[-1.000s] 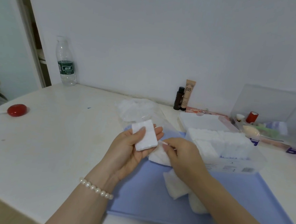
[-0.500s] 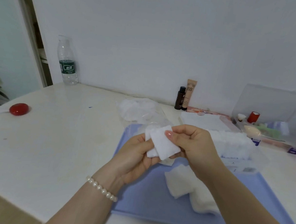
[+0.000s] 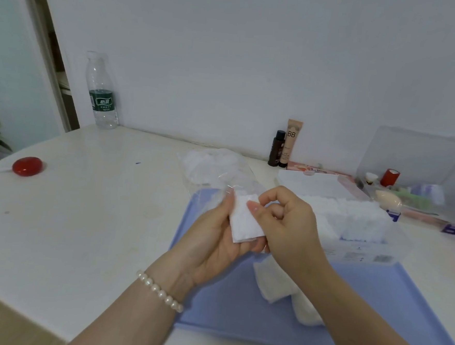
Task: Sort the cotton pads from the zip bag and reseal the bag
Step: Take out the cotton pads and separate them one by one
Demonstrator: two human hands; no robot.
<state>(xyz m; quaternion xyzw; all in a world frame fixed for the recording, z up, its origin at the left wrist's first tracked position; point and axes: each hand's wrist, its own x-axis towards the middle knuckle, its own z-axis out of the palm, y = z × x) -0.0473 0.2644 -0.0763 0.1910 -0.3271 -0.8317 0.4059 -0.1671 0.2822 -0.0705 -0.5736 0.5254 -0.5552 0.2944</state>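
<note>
A person sorts cotton pads over a white desk (image 3: pixel 83 216), where the blue tray (image 3: pixel 239 302) lying flat at the near right serves as the working surface, probably to keep the pads off the bare top. At the tray's far right edge stands a clear plastic box (image 3: pixel 364 235) packed with white pads on edge, which looks like the place the sorted ones go; its printed label is too small to read. Just beyond the tray's far left corner lies the crumpled zip bag (image 3: pixel 210 165), mouth toward the tray and seemingly unsealed, with white pads inside. On the tray, partly under the right forearm, sit loose pads (image 3: pixel 275 286) in a small heap. Above the tray's far edge the left hand (image 3: pixel 216 241) cradles a small stack of pads (image 3: pixel 244 224) in its curled grip, while the right hand (image 3: pixel 287 225) pinches the top pad between thumb and fingers, apparently squaring or peeling it. Well left of the tray, at the wall, a water bottle (image 3: pixel 101 93) wears a green label with white characters too blurred to read. Behind the tray a beige tube (image 3: pixel 290 141) reads "BB", beside a dark small bottle (image 3: pixel 276 148). A pearl bracelet (image 3: pixel 158 291) circles the left wrist.
</note>
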